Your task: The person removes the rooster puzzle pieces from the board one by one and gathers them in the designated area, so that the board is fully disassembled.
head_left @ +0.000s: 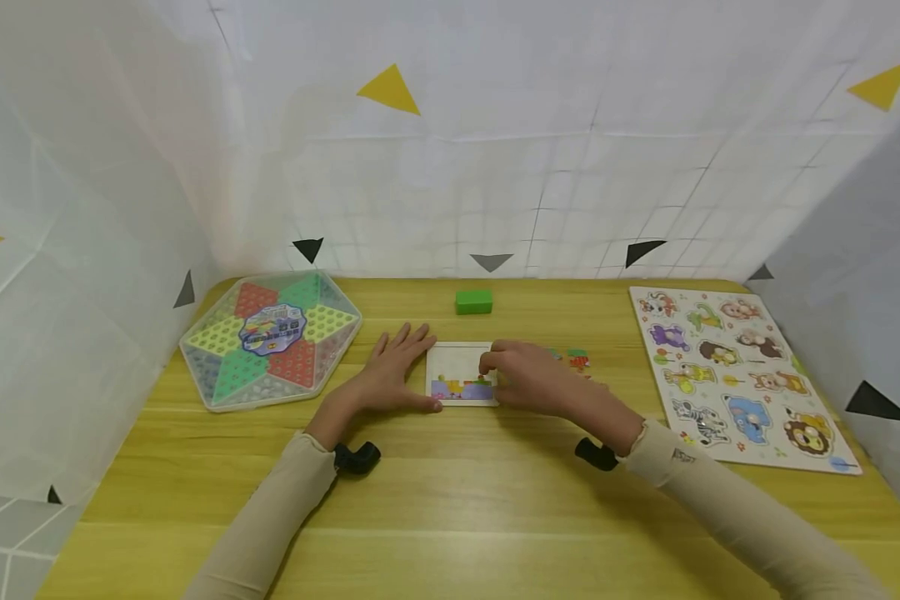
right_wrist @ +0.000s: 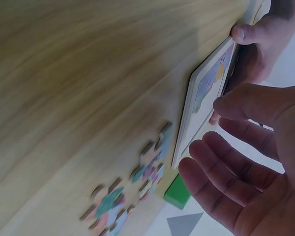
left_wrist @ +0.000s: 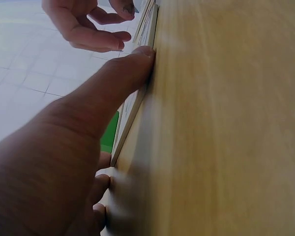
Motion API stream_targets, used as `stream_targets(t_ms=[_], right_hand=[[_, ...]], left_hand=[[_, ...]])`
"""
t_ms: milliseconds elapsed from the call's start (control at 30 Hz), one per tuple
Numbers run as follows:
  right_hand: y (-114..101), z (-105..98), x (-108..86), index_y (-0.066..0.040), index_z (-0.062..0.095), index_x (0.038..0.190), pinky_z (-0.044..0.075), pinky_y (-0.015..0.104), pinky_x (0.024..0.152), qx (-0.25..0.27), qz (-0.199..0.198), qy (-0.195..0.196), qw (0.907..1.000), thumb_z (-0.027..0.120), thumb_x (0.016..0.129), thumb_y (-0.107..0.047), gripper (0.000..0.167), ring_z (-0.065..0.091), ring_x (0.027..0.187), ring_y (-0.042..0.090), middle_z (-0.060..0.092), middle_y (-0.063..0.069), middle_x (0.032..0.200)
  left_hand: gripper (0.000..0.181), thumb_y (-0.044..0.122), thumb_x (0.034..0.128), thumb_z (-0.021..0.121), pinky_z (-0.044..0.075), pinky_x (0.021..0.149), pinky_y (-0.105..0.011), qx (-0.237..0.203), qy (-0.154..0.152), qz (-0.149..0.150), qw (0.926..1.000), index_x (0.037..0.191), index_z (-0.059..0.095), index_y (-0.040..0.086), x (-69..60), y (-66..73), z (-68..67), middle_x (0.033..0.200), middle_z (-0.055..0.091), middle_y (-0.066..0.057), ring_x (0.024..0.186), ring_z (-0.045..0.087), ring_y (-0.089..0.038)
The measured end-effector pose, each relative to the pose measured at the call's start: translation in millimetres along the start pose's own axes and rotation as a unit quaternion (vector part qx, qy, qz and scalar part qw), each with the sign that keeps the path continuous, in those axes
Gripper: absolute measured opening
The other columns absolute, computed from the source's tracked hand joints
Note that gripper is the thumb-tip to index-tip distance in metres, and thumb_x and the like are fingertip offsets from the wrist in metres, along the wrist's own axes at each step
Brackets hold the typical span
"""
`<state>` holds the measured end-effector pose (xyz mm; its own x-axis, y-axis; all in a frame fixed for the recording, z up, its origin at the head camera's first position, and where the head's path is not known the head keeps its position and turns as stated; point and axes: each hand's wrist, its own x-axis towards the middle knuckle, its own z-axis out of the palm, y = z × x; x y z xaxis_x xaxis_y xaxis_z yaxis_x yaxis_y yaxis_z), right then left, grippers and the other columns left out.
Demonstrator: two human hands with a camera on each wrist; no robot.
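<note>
In the head view, a white-framed puzzle board (head_left: 461, 344) lies on the table with colourful pieces (head_left: 457, 390) along its near side. My left hand (head_left: 390, 375) spreads its fingers beside the board's left edge, its thumb touching the near left corner. Over the board's right side is my right hand (head_left: 532, 379), fingers bent. From the right wrist, that hand (right_wrist: 255, 162) shows loosely bent fingers, with its thumb tip apart from them above the board (right_wrist: 187, 123); no piece is visible between them. In the left wrist view, the left thumb (left_wrist: 137, 64) presses the board's edge.
Loose puzzle pieces (head_left: 578, 358) lie right of the board, partly behind the right hand. A green block (head_left: 473, 302) sits beyond the board. At left is a hexagonal game board (head_left: 272, 340); at right, an animal puzzle board (head_left: 735, 375). White sheeting (head_left: 495, 200) stands behind the table.
</note>
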<state>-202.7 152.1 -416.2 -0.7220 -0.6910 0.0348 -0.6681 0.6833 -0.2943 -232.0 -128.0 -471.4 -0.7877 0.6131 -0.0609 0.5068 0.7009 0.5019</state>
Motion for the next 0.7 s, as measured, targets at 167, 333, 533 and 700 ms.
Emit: stream_targets(t_ms=[167, 333, 533, 700], right_hand=[[-5.6, 2.8, 7.8, -0.010, 0.073, 0.103, 0.053, 0.032, 0.070, -0.004, -0.001, -0.012, 0.9999, 0.079, 0.084, -0.010, 0.019, 0.060, 0.078, 0.015, 0.065, 0.006, 0.099], [-10.7, 4.2, 14.4, -0.010, 0.074, 0.106, 0.054, 0.033, 0.071, -0.005, -0.010, -0.013, 0.9999, 0.078, 0.085, -0.011, 0.021, 0.063, 0.083, 0.017, 0.066, 0.006, 0.101], [-15.8, 8.2, 22.6, -0.008, 0.072, 0.109, 0.054, 0.034, 0.074, -0.007, -0.027, -0.021, 0.9994, 0.077, 0.087, -0.009, 0.022, 0.064, 0.086, 0.020, 0.065, 0.008, 0.104], [-20.2, 11.3, 28.1, -0.007, 0.072, 0.109, 0.055, 0.037, 0.078, 0.007, -0.037, -0.023, 0.9990, 0.074, 0.087, -0.006, 0.022, 0.065, 0.091, 0.023, 0.066, 0.009, 0.107]], left_hand=[[0.114, 0.072, 0.0762, 0.072, -0.009, 0.118, -0.051, -0.007, 0.002, 0.001, 1.0000, 0.162, 0.020, 0.017, -0.6, -0.6, 0.2, 0.168, 0.006, -0.003, 0.152, -0.006, -0.027], [0.114, 0.071, 0.0755, 0.073, -0.009, 0.118, -0.051, -0.008, 0.005, -0.002, 1.0000, 0.161, 0.021, 0.016, -0.5, -0.1, -1.4, 0.168, 0.006, -0.003, 0.152, -0.006, -0.027], [0.114, 0.072, 0.0757, 0.072, -0.009, 0.118, -0.052, -0.005, 0.004, 0.000, 1.0000, 0.161, 0.021, 0.016, -0.1, -0.3, -1.0, 0.168, 0.006, -0.003, 0.152, -0.006, -0.027], [0.114, 0.072, 0.0761, 0.072, -0.008, 0.118, -0.053, -0.006, 0.005, 0.003, 1.0000, 0.161, 0.022, 0.016, 0.5, -0.3, 0.5, 0.168, 0.007, -0.004, 0.153, -0.006, -0.028]])
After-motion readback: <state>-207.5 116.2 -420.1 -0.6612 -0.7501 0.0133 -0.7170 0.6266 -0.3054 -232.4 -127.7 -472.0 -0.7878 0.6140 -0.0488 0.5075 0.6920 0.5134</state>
